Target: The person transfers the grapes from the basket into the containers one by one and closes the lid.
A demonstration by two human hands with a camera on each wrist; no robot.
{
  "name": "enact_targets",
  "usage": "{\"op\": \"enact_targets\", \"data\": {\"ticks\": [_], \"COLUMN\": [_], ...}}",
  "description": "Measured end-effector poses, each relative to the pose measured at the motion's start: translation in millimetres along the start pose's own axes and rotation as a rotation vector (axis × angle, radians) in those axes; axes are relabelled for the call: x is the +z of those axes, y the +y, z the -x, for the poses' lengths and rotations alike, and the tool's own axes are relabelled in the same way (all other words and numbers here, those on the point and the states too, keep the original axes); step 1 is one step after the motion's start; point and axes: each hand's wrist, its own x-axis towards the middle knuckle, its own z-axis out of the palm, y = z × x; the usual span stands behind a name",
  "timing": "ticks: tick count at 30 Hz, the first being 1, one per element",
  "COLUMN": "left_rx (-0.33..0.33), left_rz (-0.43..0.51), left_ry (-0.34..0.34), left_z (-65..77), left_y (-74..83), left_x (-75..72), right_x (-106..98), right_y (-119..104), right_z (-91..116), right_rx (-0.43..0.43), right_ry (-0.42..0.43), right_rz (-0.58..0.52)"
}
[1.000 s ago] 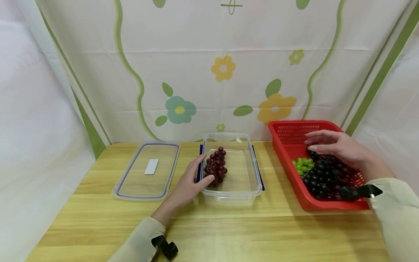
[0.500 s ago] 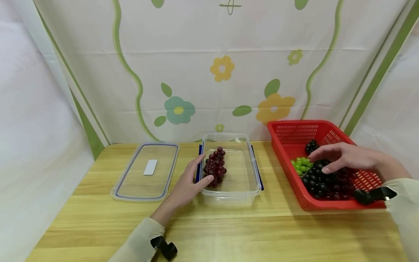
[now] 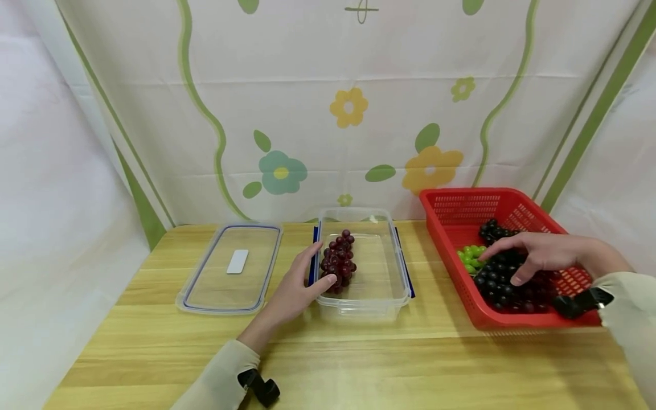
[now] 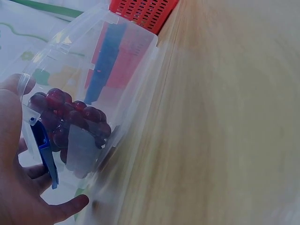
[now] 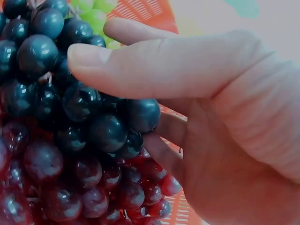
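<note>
My left hand (image 3: 294, 287) holds the left wall of a clear plastic food container (image 3: 376, 285), thumb over the rim and other fingers outside by a blue clasp (image 4: 44, 147). A bunch of dark red grapes (image 3: 338, 262) lies inside along that wall. At the right, my right hand (image 3: 548, 253) is down in a red basket (image 3: 474, 307), its thumb and fingers around a bunch of black grapes (image 3: 494, 285). In the right wrist view, the thumb rests on these black grapes (image 5: 37, 56) and the fingertips are partly hidden behind them.
Also in the basket are green grapes (image 3: 470, 259), another black bunch (image 3: 492, 230) at the back and red grapes (image 5: 61, 201). A clear lid (image 3: 210, 285) with a blue seal and white label lies left on the wooden table (image 3: 333, 364). A flowered curtain (image 3: 307, 68) stands behind.
My right hand has left the back black bunch, drawn toward me and lowered onto the nearer black grapes. The left hand and container have stayed in place.
</note>
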Motion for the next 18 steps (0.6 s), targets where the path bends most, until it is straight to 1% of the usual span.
{"op": "enact_targets", "data": {"ticks": [11, 15, 18], "left_rx": [-0.004, -0.008, -0.012], "left_rz": [0.014, 0.017, 0.017], "left_ry": [-0.003, -0.002, -0.001], "left_z": [-0.8, -0.4, 0.1], "left_y": [0.7, 0.3, -0.1], "left_x": [1.4, 1.1, 0.6], "right_x": [-4.3, -4.1, -3.0], "right_y": [-4.2, -4.6, -3.8], "right_z": [-11.9, -15.2, -17.2], "right_rx": [0.06, 0.032, -0.005], "right_ry": [-0.082, -0.105, -0.099], "right_rz": [0.008, -0.004, -0.005]}}
